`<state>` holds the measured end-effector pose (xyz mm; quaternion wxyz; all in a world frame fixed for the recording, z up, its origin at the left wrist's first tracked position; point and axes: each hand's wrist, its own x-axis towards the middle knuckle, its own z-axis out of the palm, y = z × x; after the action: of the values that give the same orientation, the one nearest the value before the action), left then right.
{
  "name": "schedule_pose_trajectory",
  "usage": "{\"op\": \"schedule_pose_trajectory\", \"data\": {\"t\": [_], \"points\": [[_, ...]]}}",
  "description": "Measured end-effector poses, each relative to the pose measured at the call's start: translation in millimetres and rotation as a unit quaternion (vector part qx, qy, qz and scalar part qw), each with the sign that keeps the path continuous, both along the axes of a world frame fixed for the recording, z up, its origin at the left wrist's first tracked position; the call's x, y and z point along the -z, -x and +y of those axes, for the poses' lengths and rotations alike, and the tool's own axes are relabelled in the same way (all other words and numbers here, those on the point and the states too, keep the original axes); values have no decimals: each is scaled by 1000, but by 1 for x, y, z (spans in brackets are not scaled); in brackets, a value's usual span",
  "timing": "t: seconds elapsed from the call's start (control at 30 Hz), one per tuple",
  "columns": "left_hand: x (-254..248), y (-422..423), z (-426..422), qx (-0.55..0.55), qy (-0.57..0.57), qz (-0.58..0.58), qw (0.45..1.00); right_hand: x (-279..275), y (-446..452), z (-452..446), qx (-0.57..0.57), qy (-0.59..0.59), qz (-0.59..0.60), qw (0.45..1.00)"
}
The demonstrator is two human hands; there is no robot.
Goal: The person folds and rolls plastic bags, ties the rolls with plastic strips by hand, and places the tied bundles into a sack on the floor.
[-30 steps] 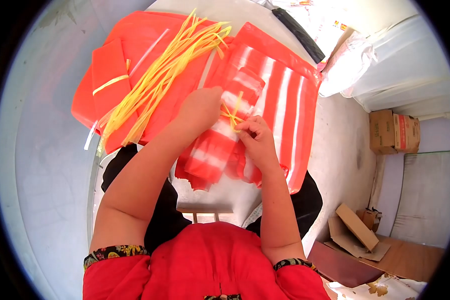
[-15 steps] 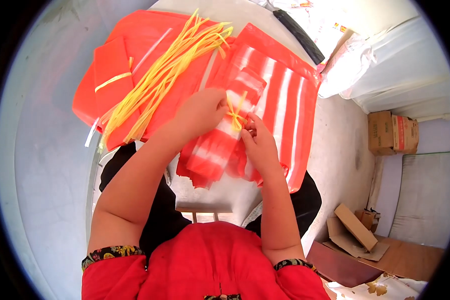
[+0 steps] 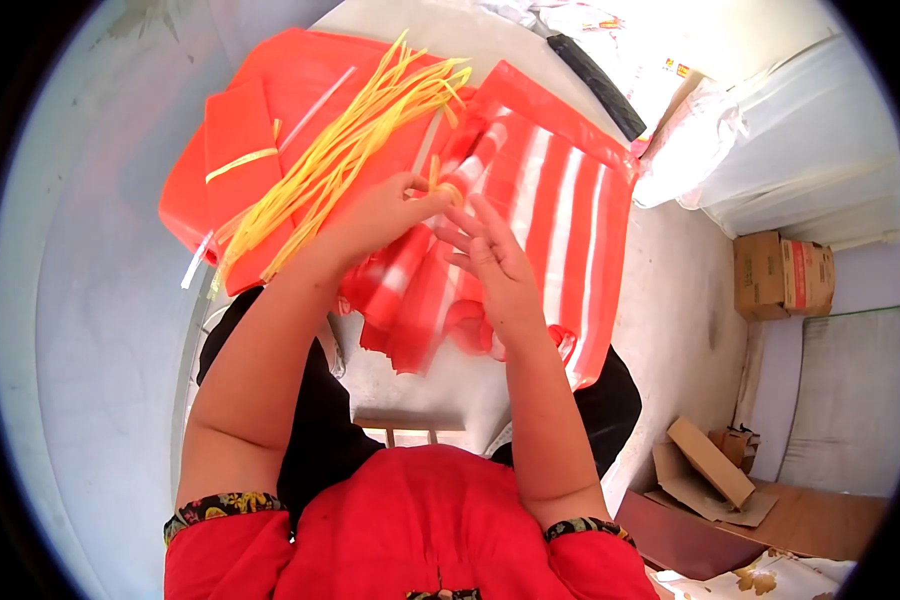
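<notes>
Left hand has its thumb and fingers closed on a floppy bundle of red-and-white striped thin plastic, right at the thin yellow plastic tie around its middle. Can't tell if it's pinching the tie itself or just the plastic next to it, it's kinda blurry there. Right hand isn't gripping anything, fingers loose and spread just beside the tie, over the bundle.

The bundle sits in front of the person's chest, partly on top of a big flat stack of red-and-white striped plastic, with its ragged end hanging off toward the body. Left of that there's a wide pile of plain orange-red plastic. On that pile: a loose bunch of long yellow plastic strips lying diagonally, plus a small folded orange-red packet with a yellow band round it.

Further out, a black plastic-looking roll lies past the striped stack. Way off right there's a brown cardboard box, and lower down some opened-out brown cardboard.
</notes>
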<state>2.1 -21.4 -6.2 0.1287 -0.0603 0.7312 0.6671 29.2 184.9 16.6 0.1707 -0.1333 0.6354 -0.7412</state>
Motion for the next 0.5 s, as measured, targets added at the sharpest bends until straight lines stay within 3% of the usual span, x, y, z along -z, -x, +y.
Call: {"op": "schedule_pose_trajectory", "data": {"t": [0.1, 0.2, 0.3, 0.4, 0.5], "points": [[-2, -6, -12, -4, -46, -33, 998, 16, 5, 1, 33, -67, 42, 996], [-2, -10, -17, -14, -79, -69, 994, 27, 7, 8, 104, -135, 5, 985], [-10, -13, -19, -23, -127, -84, 988, 28, 5, 11, 99, -134, -38, 985], [-26, -20, -18, -21, -191, -100, 976, 20, 2, 4, 96, -77, -96, 988], [-30, -22, -10, 5, -305, -132, 943, 33, 10, 4, 123, 96, -143, 977]]}}
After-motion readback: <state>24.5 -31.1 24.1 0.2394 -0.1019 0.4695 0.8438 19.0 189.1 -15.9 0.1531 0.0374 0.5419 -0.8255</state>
